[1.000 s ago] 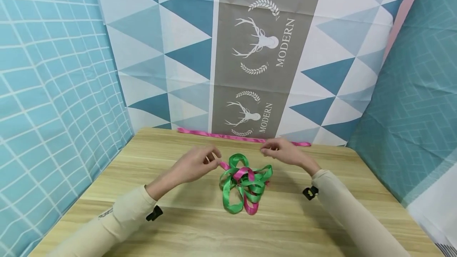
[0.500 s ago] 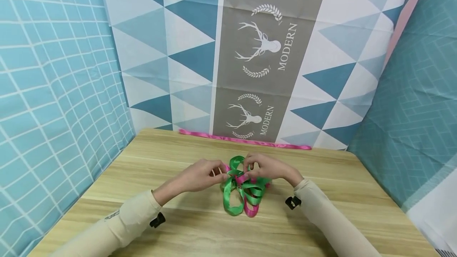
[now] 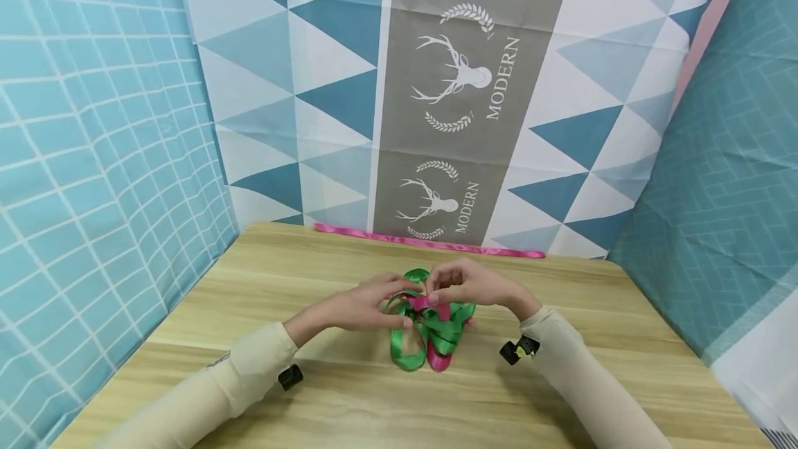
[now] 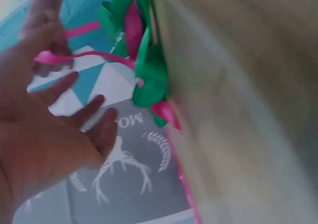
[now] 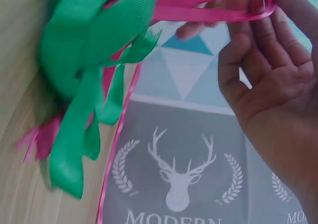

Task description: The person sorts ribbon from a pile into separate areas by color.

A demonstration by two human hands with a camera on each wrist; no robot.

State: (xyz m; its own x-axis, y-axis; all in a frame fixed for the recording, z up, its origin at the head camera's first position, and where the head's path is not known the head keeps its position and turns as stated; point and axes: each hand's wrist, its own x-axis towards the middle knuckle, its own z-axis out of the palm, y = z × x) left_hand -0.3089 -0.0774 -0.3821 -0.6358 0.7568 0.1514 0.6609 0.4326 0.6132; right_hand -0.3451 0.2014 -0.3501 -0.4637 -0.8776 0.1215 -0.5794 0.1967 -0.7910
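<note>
A tangled pile of green ribbon and pink ribbon lies on the table in the head view. With thumb and fingertips my right hand pinches a loop of the pink ribbon and lifts it from the top of the pile. That loop shows stretched between the pile and the fingers in both wrist views. My left hand is spread at the pile's left side, thumb and fingers apart. In the left wrist view the left hand has relaxed fingers with nothing between them, just beside the ribbons.
A separate pink ribbon strip lies straight along the back edge of the wooden table. Behind it hangs a patterned cloth with triangles and deer heads. Blue cloths enclose the left and right sides.
My right hand has come from the back right down to the pile and taken the pink ribbon. My left hand has moved right and spread its fingers, leaving the pink ribbon end it was at.
</note>
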